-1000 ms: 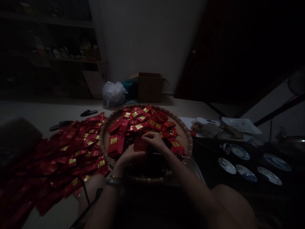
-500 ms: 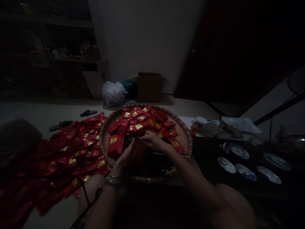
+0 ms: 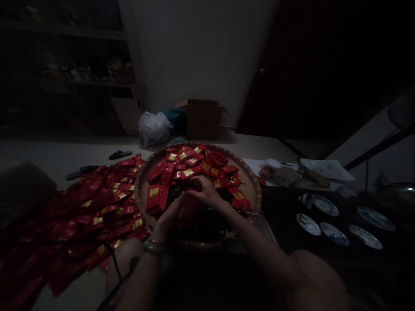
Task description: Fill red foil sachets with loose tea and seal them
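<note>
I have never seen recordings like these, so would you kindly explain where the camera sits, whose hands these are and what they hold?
There is no machine here: these are a person's bare hands, seen from one camera worn on that person's head, looking forward and down. The left hand and right hand meet at a red packet, the right at its upper end; the dim light hides the exact grip. Beneath them is a round woven tray, holding many gold-labelled packets and some dark material too dim to identify. To the left, a heap of similar packets covers part of the floor; to the right are patterned plates.
</note>
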Demonstrator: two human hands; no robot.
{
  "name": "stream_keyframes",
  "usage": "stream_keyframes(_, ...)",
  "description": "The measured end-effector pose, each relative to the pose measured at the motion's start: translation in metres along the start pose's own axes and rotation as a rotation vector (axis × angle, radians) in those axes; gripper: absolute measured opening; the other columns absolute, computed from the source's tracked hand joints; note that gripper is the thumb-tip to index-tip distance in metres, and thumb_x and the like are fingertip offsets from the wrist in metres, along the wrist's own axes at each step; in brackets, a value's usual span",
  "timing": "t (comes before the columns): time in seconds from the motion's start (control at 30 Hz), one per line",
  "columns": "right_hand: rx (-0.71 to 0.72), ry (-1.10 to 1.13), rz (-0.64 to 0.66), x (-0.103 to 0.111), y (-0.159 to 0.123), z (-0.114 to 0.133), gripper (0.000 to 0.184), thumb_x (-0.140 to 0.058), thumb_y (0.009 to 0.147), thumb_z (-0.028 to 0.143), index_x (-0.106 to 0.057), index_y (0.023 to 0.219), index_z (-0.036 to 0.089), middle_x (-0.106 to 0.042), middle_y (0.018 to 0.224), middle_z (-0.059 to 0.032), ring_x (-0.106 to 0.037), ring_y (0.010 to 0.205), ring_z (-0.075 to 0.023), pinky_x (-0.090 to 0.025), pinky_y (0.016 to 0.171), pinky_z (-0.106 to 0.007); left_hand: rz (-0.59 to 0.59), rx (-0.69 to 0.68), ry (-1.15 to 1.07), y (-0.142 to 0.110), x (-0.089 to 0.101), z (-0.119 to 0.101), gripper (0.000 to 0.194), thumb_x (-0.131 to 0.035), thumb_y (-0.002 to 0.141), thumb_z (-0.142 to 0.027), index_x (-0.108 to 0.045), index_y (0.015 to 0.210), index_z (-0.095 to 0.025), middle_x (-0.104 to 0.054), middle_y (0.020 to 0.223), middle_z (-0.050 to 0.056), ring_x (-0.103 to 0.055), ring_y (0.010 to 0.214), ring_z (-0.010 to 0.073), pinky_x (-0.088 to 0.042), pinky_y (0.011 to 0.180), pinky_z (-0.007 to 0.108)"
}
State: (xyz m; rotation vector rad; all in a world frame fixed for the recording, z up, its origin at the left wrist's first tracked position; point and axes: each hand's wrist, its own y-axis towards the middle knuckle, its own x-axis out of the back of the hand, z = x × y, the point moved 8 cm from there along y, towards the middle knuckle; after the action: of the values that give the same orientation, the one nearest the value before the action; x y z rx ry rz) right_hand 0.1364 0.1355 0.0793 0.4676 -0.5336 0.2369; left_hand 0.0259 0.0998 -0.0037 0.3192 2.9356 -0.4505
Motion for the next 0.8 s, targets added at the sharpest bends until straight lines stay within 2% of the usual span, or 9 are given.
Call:
stream_keyframes(0.07, -0.037, 0.057, 0.044, -0.005, 0.0, -0.007, 0.014, -0.071, 0.073, 0.027, -0.068, 0.078, 0.014, -0.064, 0.077, -0.0019, -0.057, 0.071, -0.0134, -0.042, 0.065, -0.024, 0.043, -0.027, 0.068, -0.002, -0.004, -0.003, 0.038, -0.072, 0.066, -0.046, -0.071, 0.089, -0.015, -0.072, 0.084, 0.006, -0.066, 0.084, 0.0256, -0.052, 0.076, 0.036)
stream_keyframes(0.17, -0.081, 0.102, 0.096, -0.009, -0.001, -0.012, 0.015, -0.069, 0.075, 0.026, -0.068, 0.066, 0.014, -0.063, 0.068, -0.001, -0.057, 0.064, -0.0125, -0.041, 0.061, -0.023, 0.097, -0.055, 0.111, -0.004, -0.01, -0.006, 0.039, -0.077, 0.06, -0.041, -0.07, 0.085, -0.013, -0.072, 0.078, 0.004, -0.065, 0.075, 0.022, -0.051, 0.071, 0.032)
stream_keyframes(0.33, 0.025, 0.059, 0.193, -0.015, 0.0, -0.002, 0.009, -0.069, 0.076, 0.023, -0.07, 0.076, 0.014, -0.068, 0.074, -0.0019, -0.06, 0.068, -0.0123, -0.041, 0.062, -0.02, 0.138, -0.055, 0.151, -0.007, -0.016, -0.008, 0.034, -0.075, 0.062, -0.041, -0.069, 0.08, -0.012, -0.07, 0.069, 0.004, -0.063, 0.063, 0.0187, -0.049, 0.061, 0.029)
stream_keyframes(0.47, 0.129, -0.074, 0.27, -0.024, 0.002, 0.001, 0.017, -0.068, 0.079, 0.026, -0.069, 0.068, 0.013, -0.065, 0.062, -0.0004, -0.056, 0.058, -0.01, -0.037, 0.054, -0.019, 0.165, -0.082, 0.221, -0.008, -0.017, -0.011, 0.031, -0.078, 0.056, -0.032, -0.069, 0.078, -0.012, -0.069, 0.069, 0.002, -0.061, 0.066, 0.0174, -0.048, 0.064, 0.028)
stream_keyframes(0.6, 0.253, -0.105, 0.26, -0.029, 0.002, -0.001, 0.021, -0.066, 0.081, 0.03, -0.069, 0.069, 0.013, -0.068, 0.065, -0.0015, -0.057, 0.058, -0.0102, -0.038, 0.056, -0.019, 0.184, -0.079, 0.263, -0.008, -0.016, -0.009, 0.03, -0.08, 0.054, -0.027, -0.068, 0.077, -0.011, -0.068, 0.069, 0.001, -0.06, 0.066, 0.0165, -0.047, 0.064, 0.027)
stream_keyframes(0.8, 0.282, -0.058, 0.221, -0.026, 0.005, -0.004, 0.029, -0.065, 0.081, 0.041, -0.07, 0.069, 0.016, -0.068, 0.067, -0.0033, -0.059, 0.06, -0.012, -0.042, 0.057, -0.02, 0.197, 0.001, 0.07, -0.01, -0.02, -0.001, 0.035, -0.081, 0.056, -0.03, -0.069, 0.083, -0.011, -0.07, 0.073, 0.004, -0.063, 0.068, 0.019, -0.05, 0.067, 0.029)
